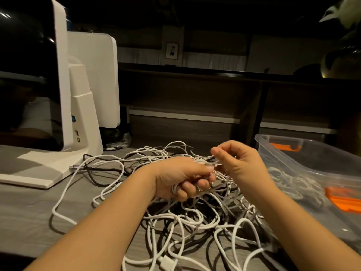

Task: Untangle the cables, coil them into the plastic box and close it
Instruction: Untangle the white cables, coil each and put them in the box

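My left hand (183, 178) clenches a bunch of cables (191, 222) over the desk (29, 212), right hand (236, 163) pinches one strand; the box (312, 161) (open) lies rightward, nearer my right

Box (293, 153) rt, monitor stand (86, 118) lt.

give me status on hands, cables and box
Left hand grips a bunch of white cable; right hand pinches a strand. Cable tangle on table, still knotted. Plastic box open, some cable already inside. Nothing blocking.
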Action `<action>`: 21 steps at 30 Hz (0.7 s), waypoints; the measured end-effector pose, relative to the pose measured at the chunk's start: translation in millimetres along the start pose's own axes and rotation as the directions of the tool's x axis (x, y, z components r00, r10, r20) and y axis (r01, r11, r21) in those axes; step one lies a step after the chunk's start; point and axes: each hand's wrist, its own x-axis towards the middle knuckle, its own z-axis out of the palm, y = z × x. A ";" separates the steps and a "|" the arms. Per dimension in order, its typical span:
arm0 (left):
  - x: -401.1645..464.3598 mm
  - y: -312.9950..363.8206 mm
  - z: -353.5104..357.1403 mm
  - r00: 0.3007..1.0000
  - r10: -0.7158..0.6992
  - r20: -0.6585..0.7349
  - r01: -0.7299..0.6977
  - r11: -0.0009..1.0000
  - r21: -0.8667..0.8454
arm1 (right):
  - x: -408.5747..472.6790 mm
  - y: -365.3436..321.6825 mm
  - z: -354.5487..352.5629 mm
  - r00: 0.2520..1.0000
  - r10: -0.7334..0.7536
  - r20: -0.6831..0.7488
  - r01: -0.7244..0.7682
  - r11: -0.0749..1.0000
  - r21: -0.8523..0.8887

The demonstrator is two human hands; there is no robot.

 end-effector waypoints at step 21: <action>16.1 0.1 6.2 0.656 0.328 -0.680 -0.374 0.924 0.085 | 2.4 -2.7 -13.4 0.748 0.385 0.540 -0.577 0.779 0.244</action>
